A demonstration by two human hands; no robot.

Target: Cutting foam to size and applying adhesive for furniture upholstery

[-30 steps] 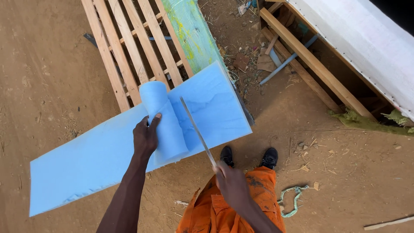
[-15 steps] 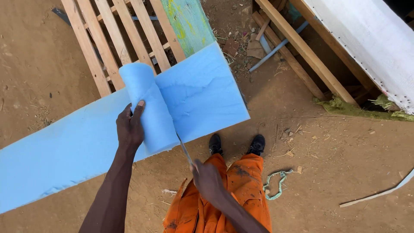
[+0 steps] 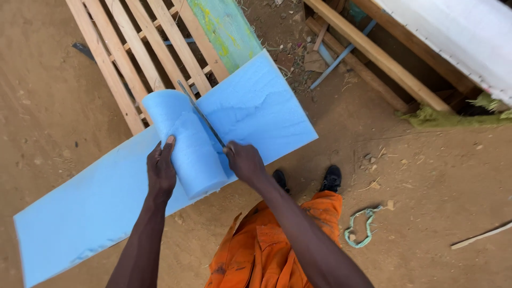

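View from the head camera, looking down at a long blue foam sheet (image 3: 96, 208) lying on bare earth, its far end resting against a slatted wooden pallet (image 3: 133, 48). Part of the sheet is curled over into a loose roll (image 3: 186, 144) near the middle of the sheet. The left hand (image 3: 161, 173) lies flat against the left side of this roll, fingers extended and pressed to the foam, gripping nothing else. The right hand (image 3: 244, 162), just right of the roll, is closed in a fist around the handle of a long thin blade (image 3: 201, 114), which slants across the top of the roll toward the pallet. Beyond the sheet, a green painted board (image 3: 226, 29) leans beside the pallet. Nearer than the sheet appear orange trousers (image 3: 266, 240) and two black shoes (image 3: 332, 178). To the right of the shoes a short length of green rope (image 3: 360, 226) lies on the ground. No containers are visible.
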